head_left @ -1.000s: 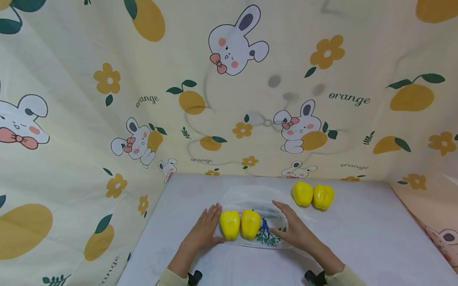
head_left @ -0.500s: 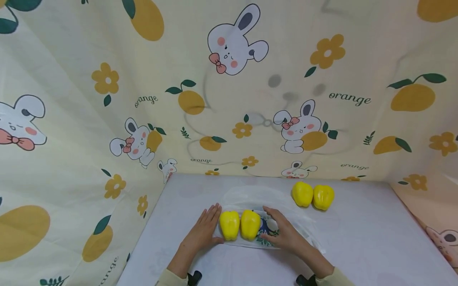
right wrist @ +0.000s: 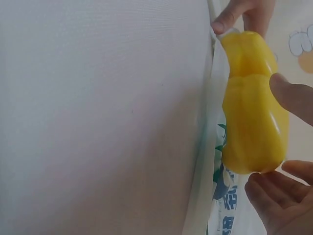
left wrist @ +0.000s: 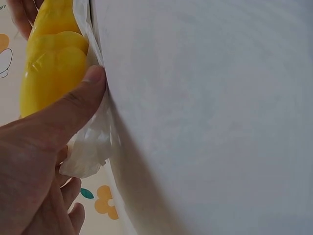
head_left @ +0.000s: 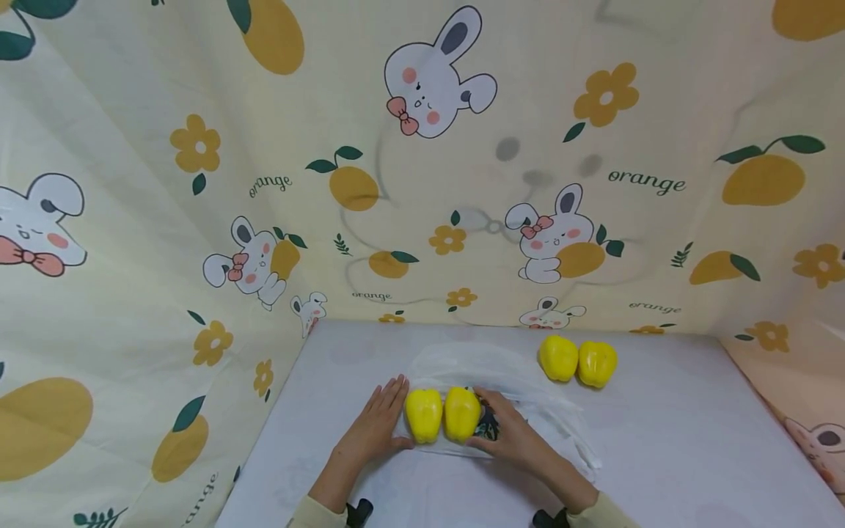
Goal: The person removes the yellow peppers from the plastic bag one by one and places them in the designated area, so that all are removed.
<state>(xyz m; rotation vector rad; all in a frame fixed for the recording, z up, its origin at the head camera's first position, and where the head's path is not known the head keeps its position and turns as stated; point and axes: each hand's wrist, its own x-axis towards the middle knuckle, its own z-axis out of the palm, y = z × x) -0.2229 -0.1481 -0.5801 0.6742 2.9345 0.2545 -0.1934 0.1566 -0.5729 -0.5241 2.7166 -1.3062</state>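
One yellow pepper [head_left: 424, 416] lies on the left part of the plastic bag [head_left: 488, 370], and a second yellow pepper [head_left: 462, 414] lies just beside it, nearer the bag's middle. To the right of this pair, part of a dark blue and green print [head_left: 487, 425] shows on the bag. The left hand [head_left: 376, 424] rests along the bag's left end, its fingers straight and side by side, with the thumb held wide toward the near edge; in the left wrist view the thumb tip touches the bag's edge. Over the right part of the bag, the right hand [head_left: 513, 434] has its thumb and fingers spread wide about the second pepper, the thumb on the near side and the fingertips on the far side; whether they touch it I cannot tell. Past the bag's far right corner stand a third pepper [head_left: 558, 358] and a fourth pepper [head_left: 597, 364], side by side, also yellow. Beneath the bag is the white table [head_left: 667, 433], and behind the bag hangs a cream cloth [head_left: 409, 242] printed with rabbits, oranges and flowers.
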